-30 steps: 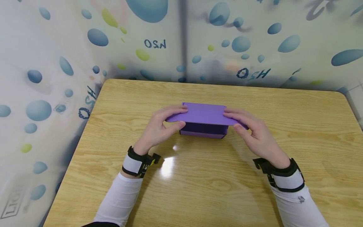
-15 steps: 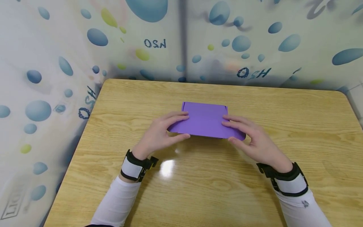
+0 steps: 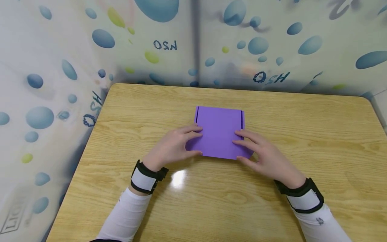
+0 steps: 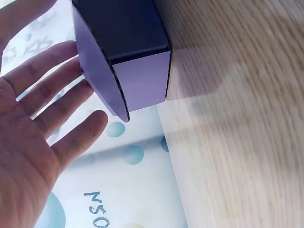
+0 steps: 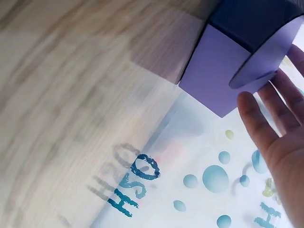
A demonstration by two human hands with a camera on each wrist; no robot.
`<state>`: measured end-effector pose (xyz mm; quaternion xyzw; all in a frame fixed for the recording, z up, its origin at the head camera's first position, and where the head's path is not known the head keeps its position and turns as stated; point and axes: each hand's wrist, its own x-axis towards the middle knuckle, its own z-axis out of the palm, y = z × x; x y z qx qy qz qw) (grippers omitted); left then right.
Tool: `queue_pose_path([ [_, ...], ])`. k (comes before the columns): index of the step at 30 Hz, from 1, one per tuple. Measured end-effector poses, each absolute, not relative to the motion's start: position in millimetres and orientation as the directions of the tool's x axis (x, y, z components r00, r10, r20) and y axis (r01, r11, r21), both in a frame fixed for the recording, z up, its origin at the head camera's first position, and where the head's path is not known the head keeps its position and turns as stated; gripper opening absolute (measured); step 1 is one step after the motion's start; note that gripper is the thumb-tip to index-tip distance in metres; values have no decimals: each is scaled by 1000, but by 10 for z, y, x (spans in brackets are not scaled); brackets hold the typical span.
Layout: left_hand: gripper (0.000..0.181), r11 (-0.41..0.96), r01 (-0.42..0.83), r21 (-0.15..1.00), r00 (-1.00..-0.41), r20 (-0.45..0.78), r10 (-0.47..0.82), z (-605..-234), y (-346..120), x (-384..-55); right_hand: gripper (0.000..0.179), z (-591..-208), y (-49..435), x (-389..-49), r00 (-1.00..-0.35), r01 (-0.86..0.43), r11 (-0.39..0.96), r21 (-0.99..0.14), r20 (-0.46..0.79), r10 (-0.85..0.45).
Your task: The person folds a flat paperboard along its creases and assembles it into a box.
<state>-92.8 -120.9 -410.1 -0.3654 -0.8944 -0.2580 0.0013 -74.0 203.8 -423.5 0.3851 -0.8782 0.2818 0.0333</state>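
Note:
A purple cardboard box (image 3: 219,129) sits on the wooden table with its lid swung down over the top. The side tab (image 4: 92,52) of the lid angles out past the box's side in the left wrist view, and a matching rounded tab (image 5: 266,59) shows in the right wrist view. My left hand (image 3: 175,144) touches the lid's left part with spread, nearly straight fingers, thumb at the front edge. On the opposite side, my right hand (image 3: 264,153) rests its extended fingers on the lid's right part, thumb also by the front edge. The box's front is dark in both wrist views.
The light wooden table (image 3: 211,208) has rounded far corners. Behind it and along its left stands a pale wall covering (image 3: 181,64) with blue and green drops and lettering. Each wrist wears a black and white strap (image 3: 144,178).
The lid has swung down toward the person, hiding the box's inside that showed one second ago. Both hands have moved nearer the person with it.

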Motion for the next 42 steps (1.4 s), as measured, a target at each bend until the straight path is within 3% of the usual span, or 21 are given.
queue_pose_path([
  [17, 51, 598, 667, 444, -724, 198, 661, -4091, -1195, -932, 47, -4228, 2025, -730, -707, -692, 566, -448, 262, -657],
  [31, 44, 518, 740, 428, -637, 201, 744, -4057, -1321, -628, 41, -4172, 2035, -419, -671, -719, 514, -468, 272, -690],
  [37, 54, 425, 768, 479, -595, 286, 751, -4019, -1373, -743, 52, -4124, 2103, -462, -686, -693, 505, -515, 256, -681],
  [42, 65, 438, 827, 354, -553, 365, 749, -3937, -1508, -983, 63, -4057, 2253, -712, -655, -740, 513, -434, 293, -697],
])
